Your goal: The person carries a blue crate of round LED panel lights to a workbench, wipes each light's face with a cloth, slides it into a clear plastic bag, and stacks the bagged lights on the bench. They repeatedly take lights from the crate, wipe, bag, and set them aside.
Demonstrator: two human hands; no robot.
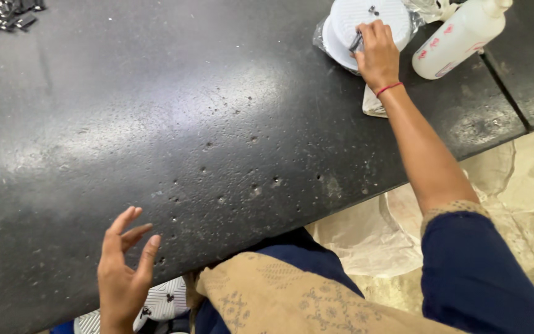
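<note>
My right hand (376, 49) reaches far across the black table (217, 136) and pinches a small dark piece (356, 42) against the white round lid (366, 25), which sits in clear wrap just beside the white bottle (458, 37). I judge the grip should stay light and low so the lid does not slide toward the bottle. My left hand (125, 272) hovers empty near the table edge, fingers spread, ready to steady things.
</note>
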